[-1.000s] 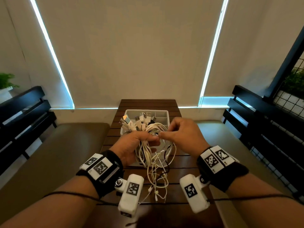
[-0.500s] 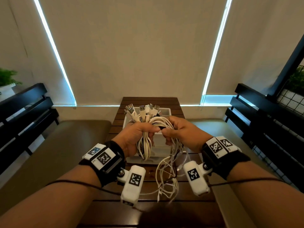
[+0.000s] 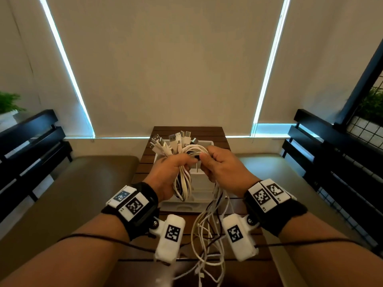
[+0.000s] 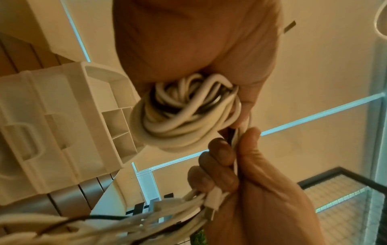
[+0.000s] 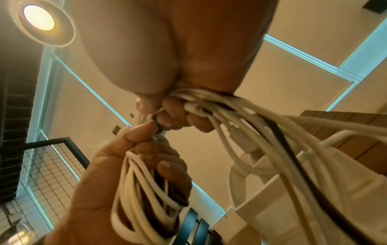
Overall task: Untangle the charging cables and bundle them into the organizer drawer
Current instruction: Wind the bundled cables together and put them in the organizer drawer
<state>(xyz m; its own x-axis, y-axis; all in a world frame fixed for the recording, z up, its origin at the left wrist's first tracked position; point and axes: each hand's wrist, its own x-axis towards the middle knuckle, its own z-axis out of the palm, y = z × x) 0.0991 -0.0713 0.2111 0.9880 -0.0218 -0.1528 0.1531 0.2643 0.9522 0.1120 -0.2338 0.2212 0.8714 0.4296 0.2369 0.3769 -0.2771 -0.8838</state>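
Note:
A tangle of white charging cables [image 3: 187, 154], with a dark one among them, hangs above the white organizer drawer [image 3: 187, 206]. My left hand [image 3: 176, 165] grips a looped coil [image 4: 184, 114], with several USB plugs [image 3: 172, 140] fanning up behind it. My right hand [image 3: 218, 167] grips the strands beside it, thumb to thumb with the left. Loose ends [image 3: 207, 235] dangle from the right hand down to the table. In the right wrist view, the fingers [image 5: 173, 112] pinch the cables [image 5: 247, 132] and the left hand [image 5: 136, 159] clasps the coil.
The drawer, divided into compartments [image 4: 117, 126], sits on a narrow dark wooden slat table [image 3: 186, 131]. Cushioned benches [image 3: 83, 183] with black slatted backs [image 3: 331, 154] flank the table. Blinds cover the windows ahead.
Both hands have lifted the bundle higher and farther forward over the drawer. The right hand went from pinching a strand to gripping the hanging strands, which now trail from it.

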